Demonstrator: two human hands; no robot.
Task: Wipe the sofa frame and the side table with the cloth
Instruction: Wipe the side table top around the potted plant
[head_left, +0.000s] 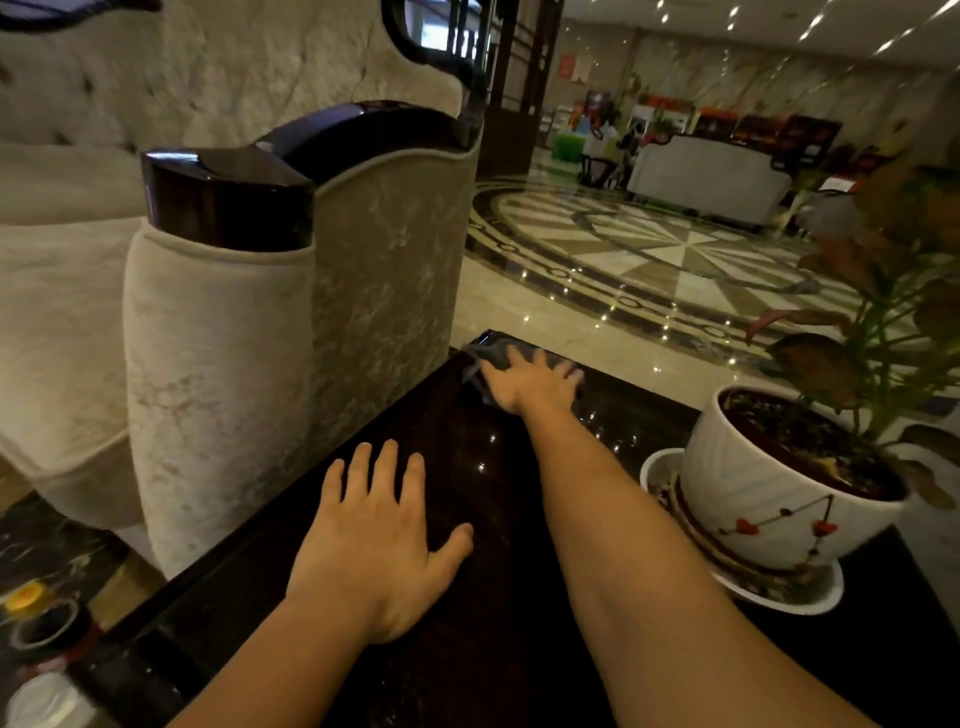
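Right beside the work, in the lower right of the frame, we see a white pot (753, 488) on a white saucer (660, 467), its plant (883, 322) spreading brownish leaves above the right forearm. It takes up the right part of the side table (467, 649). On the left, the sofa arm rises close against the table's edge. At the lower left we make out a few blurred containers on the ground, one with a yellow cap (23, 595). The sofa frame (228, 202) is dark, glossy wood, a rounded cap on the arm, over pale velvety upholstery (218, 374) with a mottled sheen. The pot is smooth ceramic, painted with small red hearts. The cloth (480, 358) is grey and crumpled, lying at the table's far corner near mid-frame under the right hand (530, 382), which presses it down with fingers spread and nearly straight. The left hand (379, 545) lies flat on the bare top nearer to us, fingers apart, holding nothing. The tabletop is dark and polished, with ceiling lights mirrored in it. Beyond it lies a shiny marble floor (649, 249) with a circular inlaid pattern and, in the upper right, another pale sofa (706, 179).
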